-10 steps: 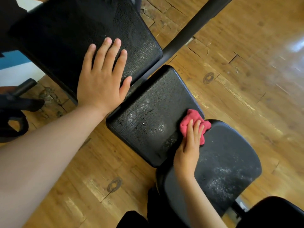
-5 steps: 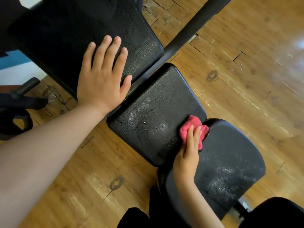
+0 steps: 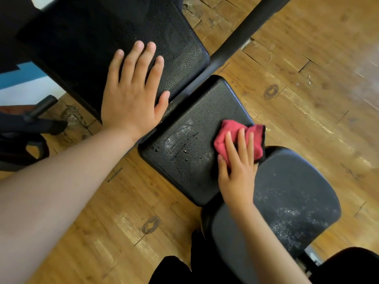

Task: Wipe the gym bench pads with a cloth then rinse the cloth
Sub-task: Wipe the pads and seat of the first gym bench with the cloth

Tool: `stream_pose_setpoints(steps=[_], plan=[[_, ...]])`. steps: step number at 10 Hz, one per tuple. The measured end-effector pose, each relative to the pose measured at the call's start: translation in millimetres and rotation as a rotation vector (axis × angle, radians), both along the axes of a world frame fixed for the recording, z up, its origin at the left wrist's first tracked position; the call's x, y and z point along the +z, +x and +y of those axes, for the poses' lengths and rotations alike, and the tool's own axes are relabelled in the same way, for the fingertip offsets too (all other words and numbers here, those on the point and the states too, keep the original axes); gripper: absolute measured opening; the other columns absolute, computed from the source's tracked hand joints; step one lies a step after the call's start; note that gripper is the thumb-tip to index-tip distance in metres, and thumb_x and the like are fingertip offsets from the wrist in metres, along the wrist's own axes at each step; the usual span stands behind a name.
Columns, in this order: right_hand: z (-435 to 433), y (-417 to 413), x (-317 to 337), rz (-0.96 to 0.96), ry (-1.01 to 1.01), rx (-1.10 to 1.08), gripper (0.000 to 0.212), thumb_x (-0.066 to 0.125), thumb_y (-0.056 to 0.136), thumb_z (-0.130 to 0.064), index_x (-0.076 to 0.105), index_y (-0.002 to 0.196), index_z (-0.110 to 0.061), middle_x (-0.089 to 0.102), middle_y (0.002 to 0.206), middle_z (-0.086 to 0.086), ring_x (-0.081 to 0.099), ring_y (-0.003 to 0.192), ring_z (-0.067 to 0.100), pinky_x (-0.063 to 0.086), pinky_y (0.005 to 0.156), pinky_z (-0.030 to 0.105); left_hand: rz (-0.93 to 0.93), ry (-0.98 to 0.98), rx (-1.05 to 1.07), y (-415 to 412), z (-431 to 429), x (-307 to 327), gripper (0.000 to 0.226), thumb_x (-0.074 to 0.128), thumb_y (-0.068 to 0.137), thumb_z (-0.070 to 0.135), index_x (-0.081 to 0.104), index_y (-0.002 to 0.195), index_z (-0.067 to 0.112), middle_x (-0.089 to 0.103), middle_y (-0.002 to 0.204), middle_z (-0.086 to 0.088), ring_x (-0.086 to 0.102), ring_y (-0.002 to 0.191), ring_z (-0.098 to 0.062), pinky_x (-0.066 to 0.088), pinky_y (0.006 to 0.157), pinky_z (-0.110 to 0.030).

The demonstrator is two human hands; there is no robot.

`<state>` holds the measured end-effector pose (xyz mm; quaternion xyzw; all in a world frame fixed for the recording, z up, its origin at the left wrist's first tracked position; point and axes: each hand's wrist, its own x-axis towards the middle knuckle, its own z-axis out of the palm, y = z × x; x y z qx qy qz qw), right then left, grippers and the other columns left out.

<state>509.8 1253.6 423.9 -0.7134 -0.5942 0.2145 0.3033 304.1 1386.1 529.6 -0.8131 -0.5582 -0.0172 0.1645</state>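
Observation:
A pink cloth (image 3: 227, 130) lies bunched on the near right corner of the small black middle pad (image 3: 190, 124), which carries water droplets and wet streaks. My right hand (image 3: 238, 173) presses down on the cloth, fingers laid over it and thumb on the pad. My left hand (image 3: 131, 99) rests flat, fingers spread, on the large black back pad (image 3: 92, 37) at the upper left. The rounded seat pad (image 3: 291, 191) at the lower right shows whitish speckled marks.
A black frame bar (image 3: 250, 25) runs diagonally behind the pads over the wooden floor (image 3: 307, 78). Black equipment with a handle (image 3: 32, 121) sits at the left edge. My dark-clothed legs (image 3: 348, 267) are at the bottom.
My right hand slid the cloth from the gap beside the seat pad up onto the middle pad's corner. My left hand stayed flat on the back pad.

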Motion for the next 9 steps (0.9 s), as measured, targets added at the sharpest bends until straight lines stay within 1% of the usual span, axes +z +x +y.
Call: stream_pose_setpoints(steps=[1,2,3,4,5,6,7,8,9], plan=[[40,15,15,-0.051,0.073,0.021,0.045,0.05,0.092,-0.047,0.056,0.13,-0.025,0.027,0.157,0.002,0.012,0.148,0.02,0.026,0.109,0.05,-0.004,0.006,0.003,0,0,0,0.059,0.035,0.098,0.04,0.031,0.145,0.005,0.025,0.157,-0.017,0.021,0.145,-0.034,0.013,0.119,-0.051],[70,19,20,-0.002,0.147,0.058,0.04,0.053,0.091,-0.047,0.06,0.111,-0.014,0.032,0.154,0.008,0.018,0.146,0.026,0.025,0.11,0.054,-0.009,0.009,0.005,0,1,0,0.059,0.035,0.098,0.04,0.032,0.145,0.006,0.026,0.157,-0.016,0.021,0.145,-0.034,0.013,0.119,-0.051],[73,17,13,0.011,0.159,0.117,0.046,0.055,0.09,-0.046,0.056,0.119,-0.011,0.033,0.153,0.009,0.019,0.146,0.026,0.021,0.114,0.046,-0.005,0.007,0.007,0,1,0,0.059,0.035,0.098,0.04,0.032,0.145,0.006,0.026,0.157,-0.016,0.021,0.146,-0.033,0.014,0.119,-0.051],[67,15,8,0.003,0.155,0.1,0.052,0.054,0.091,-0.043,0.049,0.131,-0.01,0.028,0.156,0.009,0.015,0.147,0.024,0.018,0.116,0.038,0.0,0.012,0.012,0,1,0,0.059,0.036,0.097,0.04,0.032,0.145,0.006,0.026,0.157,-0.016,0.021,0.145,-0.033,0.014,0.119,-0.05],[71,6,11,0.091,0.146,-0.007,0.054,0.046,0.098,-0.027,0.033,0.146,-0.008,0.026,0.156,0.005,0.012,0.147,0.018,0.012,0.119,0.03,0.008,0.001,0.013,1,0,0,0.059,0.035,0.098,0.041,0.032,0.146,0.006,0.025,0.157,-0.016,0.02,0.146,-0.033,0.014,0.119,-0.05],[79,-8,15,0.198,0.15,-0.104,0.048,0.036,0.101,-0.015,0.029,0.148,-0.004,0.025,0.155,0.003,0.012,0.147,0.018,0.007,0.118,0.024,0.014,0.002,0.017,0,1,0,0.059,0.034,0.098,0.041,0.031,0.146,0.007,0.025,0.157,-0.016,0.021,0.146,-0.033,0.014,0.119,-0.05],[81,-21,17,0.151,0.17,-0.041,0.045,0.034,0.101,-0.016,0.037,0.145,-0.006,0.028,0.155,0.01,0.014,0.147,0.02,0.013,0.119,0.04,0.016,0.002,0.019,0,1,0,0.06,0.034,0.097,0.041,0.031,0.146,0.007,0.025,0.157,-0.015,0.02,0.146,-0.032,0.014,0.119,-0.05],[71,-31,22,0.067,0.207,0.176,0.044,0.037,0.1,-0.016,0.041,0.143,-0.007,0.033,0.153,0.009,0.018,0.146,0.02,0.02,0.115,0.055,0.016,0.004,0.017,1,1,0,0.059,0.034,0.098,0.041,0.032,0.146,0.007,0.026,0.157,-0.016,0.021,0.146,-0.032,0.015,0.119,-0.05],[69,-22,21,-0.052,0.261,0.385,0.042,0.041,0.101,-0.016,0.044,0.142,-0.007,0.035,0.152,0.009,0.022,0.145,0.022,0.023,0.114,0.052,0.027,0.014,0.016,1,0,0,0.058,0.034,0.098,0.04,0.032,0.146,0.007,0.027,0.157,-0.016,0.022,0.145,-0.033,0.016,0.118,-0.05]])
